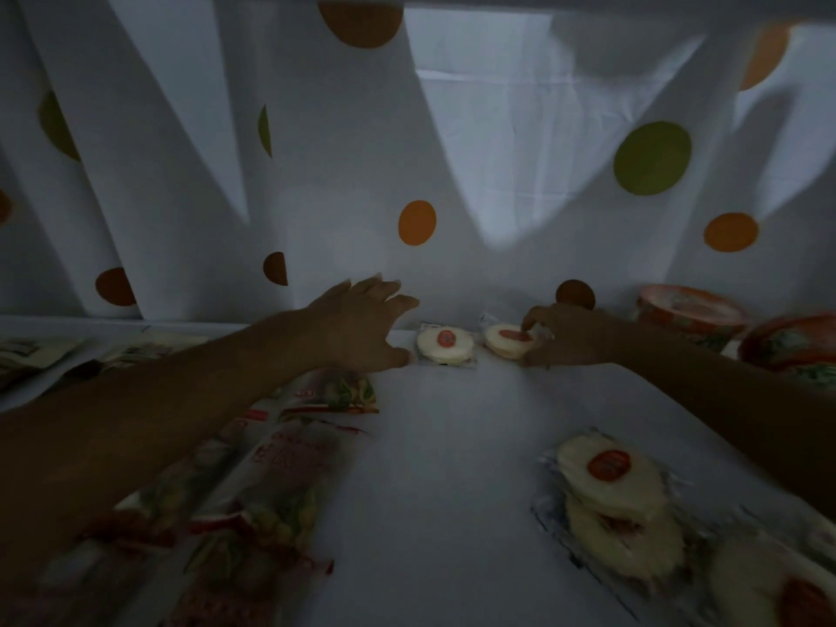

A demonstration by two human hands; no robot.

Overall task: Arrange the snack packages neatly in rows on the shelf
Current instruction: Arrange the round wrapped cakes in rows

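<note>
White cloth (452, 445) covers the shelf; the light is dim. At centre frame, by the back edge, we see two round snack packs with red labels, side by side, near but apart. The left pack (445, 343) lies flat. Our left hand (362, 323) hangs just beside it with fingers spread, holding nothing; we cannot tell whether the thumb touches it. The right pack (509, 340) sits tilted, pinched by our right hand (570, 334), fingers curled over its far rim.

Step, as we judge it: starting a back row and seating the second pack. The next move calls for laying it flat, level with its neighbour, labels up, with the left hand steadying the first.

Also in frame:
- more round packs (610, 481), heaped and blurred, lower right
- long packets (271, 468), lower left
- orange tubs (692, 312), right edge
- dotted curtain (316, 174), behind
</note>
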